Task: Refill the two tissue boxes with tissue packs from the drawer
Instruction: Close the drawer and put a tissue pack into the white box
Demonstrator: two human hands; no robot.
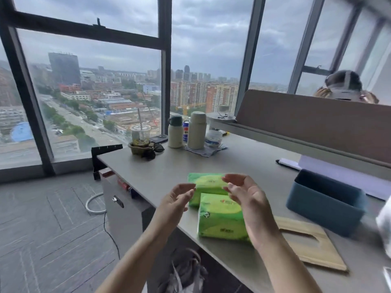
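Two glossy green plastic-wrapped tissue packs, far (pixel 206 182) and near (pixel 220 216), lie touching near the front edge of the smooth grey table (pixel 243 166). An open rectangular blue tissue box (pixel 325 201) stands right of them, its slotted wooden lid (pixel 309 248) flat nearby. Left hand (pixel 175 199) and right hand (pixel 247 195) hover above, fingers loosely curled, spread, holding nothing.

Both forearms are showing bare from the lower edge of the view up to the wrists, with no sleeve reaching them. The left hand (pixel 176 197) is wearing no glove, ring or watch, and the right hand (pixel 245 195) is likewise going bare, its fingers slim and its nails looking short and unpainted
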